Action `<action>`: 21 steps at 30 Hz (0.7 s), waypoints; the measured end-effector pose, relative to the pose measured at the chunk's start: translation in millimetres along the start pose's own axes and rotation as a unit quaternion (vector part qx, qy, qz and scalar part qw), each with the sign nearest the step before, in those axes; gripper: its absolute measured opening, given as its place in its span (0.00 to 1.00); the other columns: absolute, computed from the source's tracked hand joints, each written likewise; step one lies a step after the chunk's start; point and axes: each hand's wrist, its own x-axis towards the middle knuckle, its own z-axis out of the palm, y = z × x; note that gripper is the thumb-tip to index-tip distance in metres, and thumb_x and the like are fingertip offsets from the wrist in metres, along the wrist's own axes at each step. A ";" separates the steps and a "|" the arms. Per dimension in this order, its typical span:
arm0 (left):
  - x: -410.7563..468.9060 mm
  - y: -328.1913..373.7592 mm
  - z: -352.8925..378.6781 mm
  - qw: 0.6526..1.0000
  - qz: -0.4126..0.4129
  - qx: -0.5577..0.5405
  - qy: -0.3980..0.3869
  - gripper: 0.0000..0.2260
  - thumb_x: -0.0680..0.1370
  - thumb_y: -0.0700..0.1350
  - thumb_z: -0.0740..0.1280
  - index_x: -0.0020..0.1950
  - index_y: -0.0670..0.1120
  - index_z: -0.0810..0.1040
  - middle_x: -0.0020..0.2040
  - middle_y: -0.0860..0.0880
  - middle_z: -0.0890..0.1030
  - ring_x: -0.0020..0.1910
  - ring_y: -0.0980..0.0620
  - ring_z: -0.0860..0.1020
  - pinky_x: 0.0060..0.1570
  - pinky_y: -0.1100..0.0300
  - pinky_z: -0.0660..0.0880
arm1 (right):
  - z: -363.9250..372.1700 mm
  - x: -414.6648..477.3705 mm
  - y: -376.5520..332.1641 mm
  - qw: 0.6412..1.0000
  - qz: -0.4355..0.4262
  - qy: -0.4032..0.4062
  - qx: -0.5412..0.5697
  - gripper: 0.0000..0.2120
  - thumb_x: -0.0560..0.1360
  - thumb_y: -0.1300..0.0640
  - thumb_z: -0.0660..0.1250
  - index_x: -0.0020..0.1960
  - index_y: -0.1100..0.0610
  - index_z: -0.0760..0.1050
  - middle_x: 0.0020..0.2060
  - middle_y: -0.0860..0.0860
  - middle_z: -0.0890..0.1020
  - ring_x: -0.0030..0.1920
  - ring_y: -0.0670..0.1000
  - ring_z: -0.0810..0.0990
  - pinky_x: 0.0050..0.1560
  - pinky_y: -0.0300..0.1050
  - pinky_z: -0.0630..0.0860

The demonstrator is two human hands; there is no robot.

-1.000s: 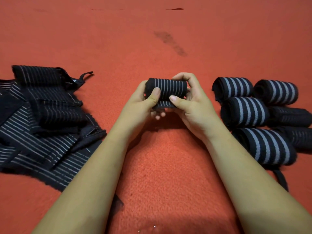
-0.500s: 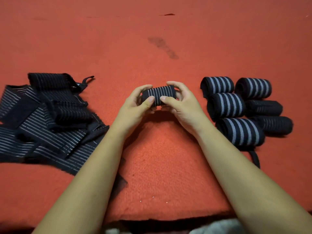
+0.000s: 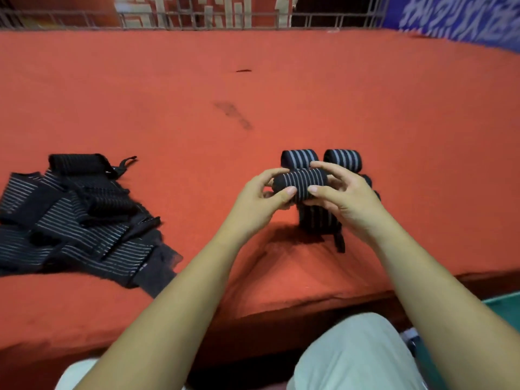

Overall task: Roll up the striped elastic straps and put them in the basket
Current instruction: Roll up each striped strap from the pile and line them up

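A rolled black strap with thin white stripes is held above the red table between both hands. My left hand grips its left end, thumb on the front. My right hand grips its right end with thumb and fingers curled over it. Behind and under my right hand lie several finished rolls, partly hidden. A pile of unrolled striped straps lies at the left. A teal basket edge shows at the lower right, beside my knee.
The red felt table ends in a front edge just above my legs. A loose strap tail hangs from a roll near that edge. A metal railing runs along the far side.
Both hands have carried the rolled strap to the right, over the finished rolls. The camera has tilted back, now showing the table's front edge, my legs and the basket corner.
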 end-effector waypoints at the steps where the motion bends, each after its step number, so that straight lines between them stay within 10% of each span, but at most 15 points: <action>1: 0.2 1.3 13.7 1.000 0.000 0.013 -0.017 0.19 0.75 0.44 0.73 0.65 0.46 0.77 0.54 0.46 0.78 0.49 0.44 0.82 0.50 0.55 0.81 | -14.1 -8.0 -2.8 1.000 0.006 0.010 -0.001 0.22 0.76 0.71 0.68 0.68 0.61 0.74 0.51 0.60 0.81 0.51 0.56 0.83 0.52 0.51 0.82; 6: 2.6 -0.7 66.8 0.975 0.073 0.203 -0.060 0.22 0.73 0.49 0.77 0.65 0.49 0.78 0.52 0.53 0.79 0.43 0.68 0.75 0.46 0.74 0.67 | -74.0 -43.1 4.6 0.995 0.030 0.087 -0.042 0.20 0.73 0.73 0.69 0.60 0.56 0.78 0.48 0.62 0.80 0.47 0.56 0.82 0.53 0.56 0.82; 11: 7.7 -13.2 103.8 0.919 0.113 0.370 -0.075 0.23 0.73 0.61 0.73 0.61 0.48 0.78 0.51 0.48 0.81 0.52 0.48 0.74 0.55 0.52 0.69 | -105.6 -57.9 24.9 0.981 0.073 0.156 -0.085 0.18 0.71 0.68 0.73 0.56 0.54 0.73 0.37 0.56 0.81 0.33 0.50 0.78 0.39 0.42 0.75; 18: 19.6 -33.0 129.9 0.823 0.208 0.524 -0.073 0.25 0.72 0.64 0.70 0.54 0.43 0.84 0.55 0.46 0.73 0.55 0.44 0.69 0.57 0.49 0.68 | -117.7 -52.3 53.7 0.941 0.090 0.185 -0.270 0.09 0.74 0.64 0.70 0.53 0.59 0.76 0.44 0.55 0.81 0.43 0.51 0.79 0.40 0.37 0.72; 21: 19.3 -33.8 134.3 0.817 0.201 0.533 -0.084 0.25 0.73 0.64 0.70 0.54 0.42 0.83 0.56 0.46 0.72 0.55 0.44 0.69 0.57 0.49 0.68 | -120.5 -48.2 55.8 0.904 0.078 0.175 -0.382 0.15 0.72 0.60 0.70 0.58 0.58 0.77 0.53 0.55 0.80 0.56 0.55 0.78 0.57 0.44 0.74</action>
